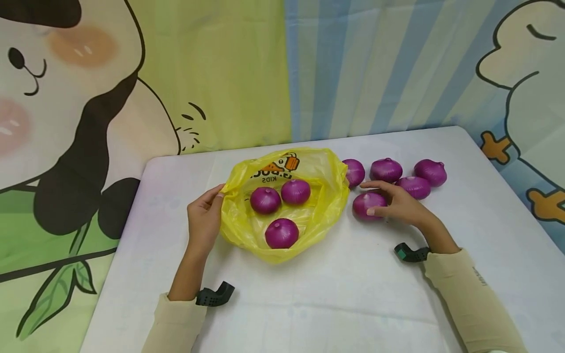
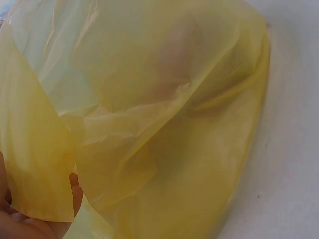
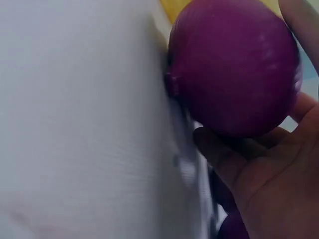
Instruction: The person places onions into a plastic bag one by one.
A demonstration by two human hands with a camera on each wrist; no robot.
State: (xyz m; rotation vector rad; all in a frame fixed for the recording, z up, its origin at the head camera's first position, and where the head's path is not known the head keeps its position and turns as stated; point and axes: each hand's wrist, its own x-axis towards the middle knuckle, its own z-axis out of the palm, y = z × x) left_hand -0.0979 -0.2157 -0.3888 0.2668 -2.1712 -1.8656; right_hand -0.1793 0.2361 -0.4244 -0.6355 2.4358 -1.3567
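A yellow plastic bag point(image 1: 318, 230) lies with its mouth spread wide, cartoon print on its far inner side. Inside sit three red onions point(image 1: 281, 233). My left hand point(image 1: 204, 215) pinches the bag's left rim between thumb and fingers; in the left wrist view the thin yellow film point(image 2: 164, 164) covers most of the picture. To the right of the bag, my right hand point(image 1: 401, 205) holds another red onion point(image 1: 362, 203), thumb on the near side and fingers on the far side. Close up in the right wrist view, that onion point(image 3: 234, 64) sits within the curve of the hand.
Several more red onions stand at the back right, among them one onion point(image 1: 354, 172) at the bag's edge and another onion point(image 1: 430, 172) farthest right. A white table point(image 1: 335, 304) carries everything. Behind it hangs a cartoon-printed cloth point(image 1: 238, 73).
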